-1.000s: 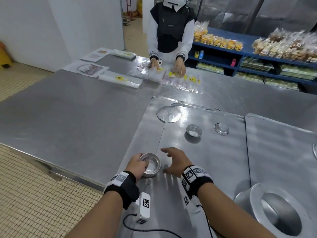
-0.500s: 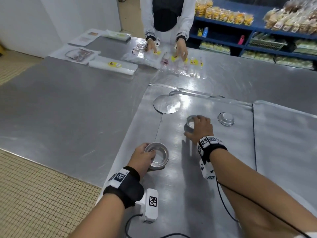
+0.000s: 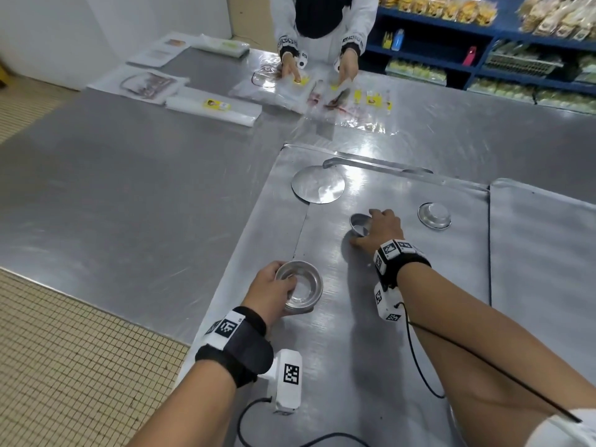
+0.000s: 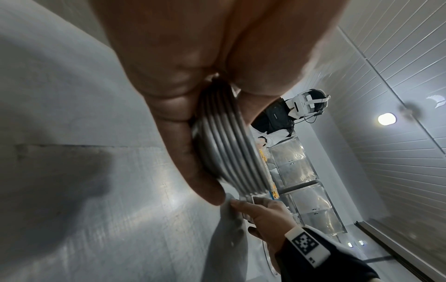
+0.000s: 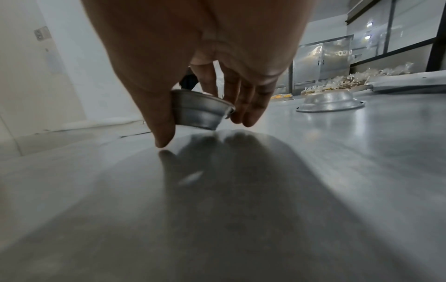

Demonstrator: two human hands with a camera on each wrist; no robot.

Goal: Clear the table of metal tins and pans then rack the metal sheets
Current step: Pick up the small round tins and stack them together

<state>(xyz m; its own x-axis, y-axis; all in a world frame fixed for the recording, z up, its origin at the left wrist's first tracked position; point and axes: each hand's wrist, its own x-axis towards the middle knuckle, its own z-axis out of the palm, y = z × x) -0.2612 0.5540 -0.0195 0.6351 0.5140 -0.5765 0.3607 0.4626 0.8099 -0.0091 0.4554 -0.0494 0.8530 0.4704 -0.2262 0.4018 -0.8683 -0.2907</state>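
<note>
My left hand grips a stack of several nested round metal tins near the front of a metal sheet; the left wrist view shows the stacked tin rims between thumb and fingers. My right hand pinches a single small tin farther back on the sheet. In the right wrist view this small tin is tilted, one edge lifted off the sheet. An upturned tin lies to the right of it, and a flat round metal disc lies behind.
A second metal sheet lies to the right on the steel table. Another person across the table handles plastic bags. Blue shelves with packaged goods stand behind. The table's left edge drops to tiled floor.
My right hand moved from beside the stack forward to the small tin, closed on it and tipped it up. The left hand has kept its hold on the stack.
</note>
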